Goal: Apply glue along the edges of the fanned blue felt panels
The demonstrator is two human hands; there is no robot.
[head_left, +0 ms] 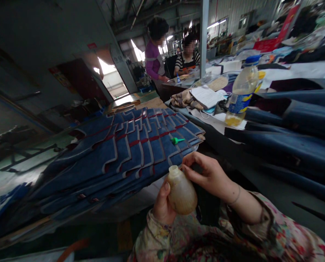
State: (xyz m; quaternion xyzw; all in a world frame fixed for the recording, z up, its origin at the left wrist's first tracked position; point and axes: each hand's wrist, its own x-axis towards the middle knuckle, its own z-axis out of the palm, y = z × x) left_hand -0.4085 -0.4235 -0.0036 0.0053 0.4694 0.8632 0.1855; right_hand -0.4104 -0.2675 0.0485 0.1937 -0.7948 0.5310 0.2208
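My left hand [163, 202] is wrapped round a cloudy, brown-stained squeeze bottle [183, 193], which is slightly tilted. Its neck is uncapped. Beside that neck, my right hand [210, 175] has thumb and forefinger pinched together; what they hold, if anything, is too small to name. A green nozzle cap [175, 140] lies beyond the hands, on a spread of overlapping blue pieces [159, 155] with grey edging and dark red strips.
To the right stands a drink bottle [240, 92] with a blue cap and yellowish liquid. Blue rolled material [301, 145] lies nearer me. Papers [208, 96] and cloth cover the table behind. Two people, one in a purple top [153, 62], are at a farther table near a post [204, 40].
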